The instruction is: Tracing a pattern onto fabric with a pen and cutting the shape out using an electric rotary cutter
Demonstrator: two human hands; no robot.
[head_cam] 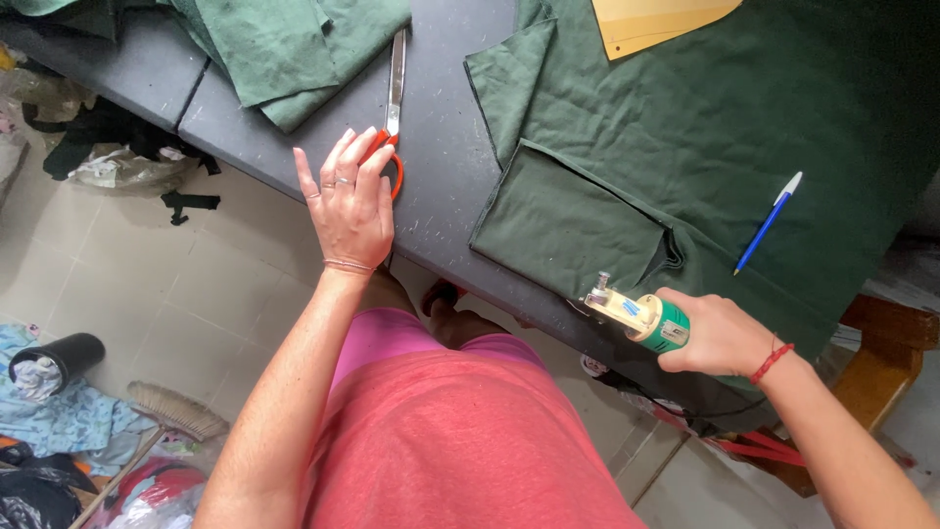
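Note:
My left hand [350, 201] lies on the orange handles of a pair of long scissors [395, 88] at the near edge of the grey table [441, 147]; its fingers are spread over the handles, not closed. My right hand [720, 333] grips a green and cream electric cutting tool [638, 313], held at the near edge of a large dark green cloth [705, 147]. A folded flap of that cloth [568, 225] sits just beyond the tool's tip.
A blue and white pen [769, 223] lies on the green cloth. A yellow paper pattern [656, 22] rests at the far edge. More green fabric [284, 49] is piled at the far left. On the floor are a broom [176, 411], a black cylinder [59, 360] and scattered scraps.

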